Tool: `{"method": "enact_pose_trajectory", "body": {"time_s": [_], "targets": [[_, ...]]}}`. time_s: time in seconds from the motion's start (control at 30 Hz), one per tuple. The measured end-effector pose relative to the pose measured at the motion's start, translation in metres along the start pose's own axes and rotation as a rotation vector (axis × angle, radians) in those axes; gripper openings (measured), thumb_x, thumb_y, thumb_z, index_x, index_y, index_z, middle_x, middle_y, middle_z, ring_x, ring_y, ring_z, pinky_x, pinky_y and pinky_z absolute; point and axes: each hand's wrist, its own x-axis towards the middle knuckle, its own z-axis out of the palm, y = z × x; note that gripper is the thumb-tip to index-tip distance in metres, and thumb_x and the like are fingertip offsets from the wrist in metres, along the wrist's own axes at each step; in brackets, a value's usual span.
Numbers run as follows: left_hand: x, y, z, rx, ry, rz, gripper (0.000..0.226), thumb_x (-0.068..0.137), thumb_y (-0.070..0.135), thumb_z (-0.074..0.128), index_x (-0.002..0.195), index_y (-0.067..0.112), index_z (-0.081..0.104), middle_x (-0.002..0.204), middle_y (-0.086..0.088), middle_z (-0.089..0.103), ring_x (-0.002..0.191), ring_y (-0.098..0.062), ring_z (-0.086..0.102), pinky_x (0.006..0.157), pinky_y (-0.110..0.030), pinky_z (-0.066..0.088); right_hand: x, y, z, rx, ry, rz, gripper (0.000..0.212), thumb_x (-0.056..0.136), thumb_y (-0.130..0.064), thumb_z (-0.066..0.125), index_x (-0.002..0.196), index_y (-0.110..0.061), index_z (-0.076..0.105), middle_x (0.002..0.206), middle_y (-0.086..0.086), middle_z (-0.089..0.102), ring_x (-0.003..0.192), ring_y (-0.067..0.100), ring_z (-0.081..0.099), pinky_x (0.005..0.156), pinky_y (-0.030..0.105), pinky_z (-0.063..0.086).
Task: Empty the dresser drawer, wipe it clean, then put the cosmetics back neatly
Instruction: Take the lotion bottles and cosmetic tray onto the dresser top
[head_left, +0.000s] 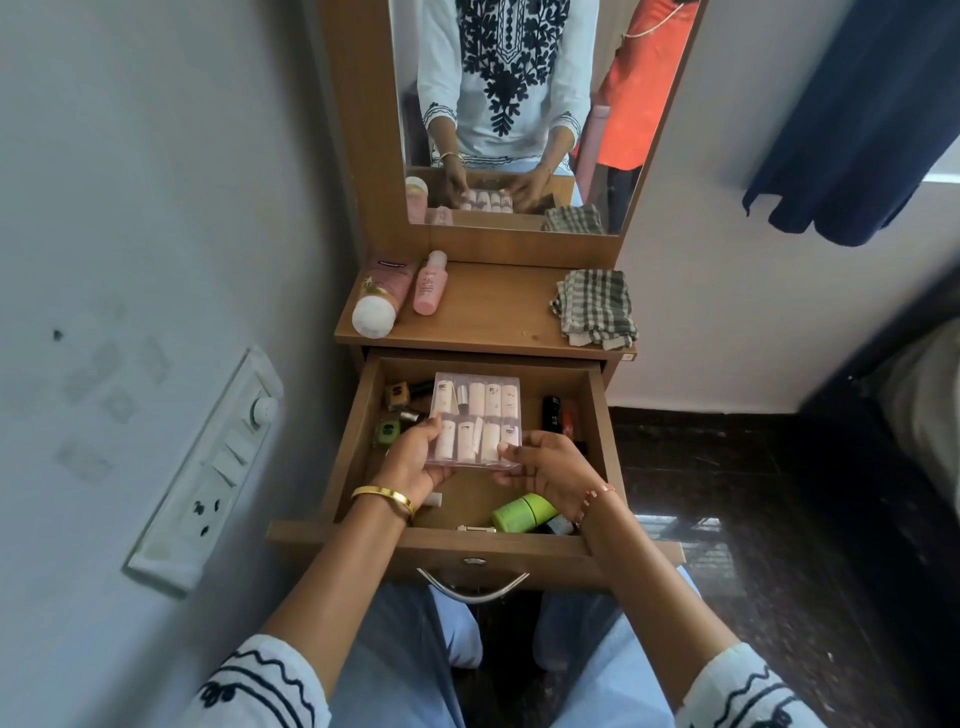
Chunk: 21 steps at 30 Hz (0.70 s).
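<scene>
The wooden dresser drawer (597, 415) is pulled out towards me. Over its middle I hold a clear plastic case of small white tubes (478, 415). My left hand (413, 462) grips the case's near left corner and my right hand (545, 467) grips its near right corner. In the drawer lie nail polish bottles (397, 410) at the left, dark lipsticks (553, 413) at the right and a green jar (522, 513) at the front. Two pink bottles (428, 286) lie on the dresser top.
A folded checked cloth (595, 306) lies at the right of the dresser top (493, 312). The mirror (519, 104) stands behind it. A wall with a switch panel (208, 467) is close on the left. A bed edge (924, 389) is at the right.
</scene>
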Motion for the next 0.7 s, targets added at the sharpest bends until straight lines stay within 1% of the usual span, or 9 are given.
{"method": "enact_pose_trajectory", "body": {"time_s": [0.1, 0.17, 0.27, 0.37, 0.43, 0.47, 0.53, 0.6, 0.7], "targets": [[0.0001, -0.0018, 0.0018, 0.078, 0.035, 0.024, 0.034, 0.098, 0.027, 0.039, 0.121, 0.005, 0.051, 0.089, -0.007, 0.062, 0.079, -0.02, 0.06, 0.072, -0.033, 0.049, 0.0002, -0.0009, -0.0004, 0.015, 0.015, -0.01, 0.01, 0.089, -0.002, 0.056, 0.099, -0.003, 0.055, 0.097, 0.015, 0.066, 0.062, 0.013, 0.068, 0.058, 0.02, 0.058], [0.0005, -0.0027, 0.0023, 0.096, 0.071, 0.039, 0.035, 0.099, 0.029, 0.035, 0.119, 0.006, 0.052, 0.094, -0.007, 0.063, 0.08, -0.02, 0.061, 0.07, -0.033, 0.05, 0.0, -0.0005, 0.0, 0.007, 0.021, -0.015, 0.009, 0.089, -0.003, 0.057, 0.098, -0.003, 0.056, 0.096, 0.015, 0.067, 0.064, 0.014, 0.067, 0.058, 0.02, 0.058], [0.0013, -0.0028, -0.0006, 0.051, 0.09, 0.015, 0.034, 0.1, 0.02, 0.032, 0.121, 0.002, 0.052, 0.103, -0.014, 0.063, 0.082, -0.023, 0.061, 0.068, -0.034, 0.051, 0.0002, 0.0009, -0.0007, -0.007, 0.042, -0.015, 0.014, 0.089, -0.004, 0.058, 0.101, -0.001, 0.056, 0.099, 0.017, 0.065, 0.064, 0.016, 0.065, 0.055, 0.02, 0.057], [0.0, -0.0031, -0.002, 0.081, 0.088, 0.025, 0.032, 0.099, 0.014, 0.034, 0.123, 0.002, 0.05, 0.106, -0.015, 0.062, 0.08, -0.02, 0.062, 0.061, -0.029, 0.055, -0.0003, 0.0003, -0.0012, 0.007, 0.063, -0.011, 0.015, 0.089, -0.005, 0.058, 0.102, 0.001, 0.055, 0.103, 0.019, 0.062, 0.066, 0.018, 0.064, 0.054, 0.02, 0.057], [0.001, -0.0034, -0.0026, 0.081, 0.094, 0.036, 0.031, 0.099, 0.014, 0.035, 0.123, 0.003, 0.05, 0.11, -0.016, 0.061, 0.083, -0.02, 0.062, 0.063, -0.03, 0.055, -0.0001, -0.0002, -0.0014, 0.008, 0.065, -0.008, 0.017, 0.09, -0.005, 0.057, 0.105, 0.002, 0.054, 0.106, 0.02, 0.061, 0.072, 0.021, 0.063, 0.055, 0.02, 0.057], [0.0009, -0.0032, -0.0024, 0.081, 0.095, 0.039, 0.031, 0.099, 0.014, 0.035, 0.124, 0.003, 0.049, 0.111, -0.016, 0.06, 0.083, -0.02, 0.062, 0.065, -0.031, 0.054, -0.0002, -0.0005, -0.0011, 0.015, 0.063, -0.005, 0.014, 0.09, -0.005, 0.056, 0.103, 0.001, 0.055, 0.105, 0.02, 0.062, 0.073, 0.022, 0.062, 0.055, 0.021, 0.058], [0.001, -0.003, -0.0018, 0.098, 0.102, 0.048, 0.032, 0.099, 0.014, 0.035, 0.125, 0.002, 0.049, 0.107, -0.014, 0.061, 0.08, -0.019, 0.061, 0.068, -0.033, 0.052, -0.0013, -0.0011, -0.0008, 0.043, 0.072, 0.009, 0.008, 0.091, -0.007, 0.054, 0.096, -0.001, 0.056, 0.098, 0.018, 0.064, 0.071, 0.021, 0.064, 0.055, 0.022, 0.058], [0.0024, -0.0034, -0.0015, 0.113, 0.109, 0.061, 0.031, 0.099, 0.014, 0.036, 0.124, 0.003, 0.05, 0.096, -0.01, 0.063, 0.079, -0.018, 0.061, 0.07, -0.033, 0.051, -0.0017, -0.0019, -0.001, 0.058, 0.081, 0.018, 0.007, 0.092, -0.008, 0.053, 0.093, -0.002, 0.056, 0.092, 0.015, 0.066, 0.065, 0.017, 0.066, 0.055, 0.023, 0.058], [0.0025, -0.0032, -0.0021, 0.098, 0.101, 0.055, 0.029, 0.098, 0.014, 0.038, 0.12, 0.003, 0.052, 0.091, -0.009, 0.063, 0.079, -0.018, 0.061, 0.066, -0.032, 0.053, -0.0011, -0.0014, -0.0012, 0.079, 0.088, 0.009, 0.009, 0.092, -0.008, 0.053, 0.093, 0.001, 0.056, 0.089, 0.015, 0.065, 0.057, 0.014, 0.068, 0.051, 0.021, 0.057]]}}
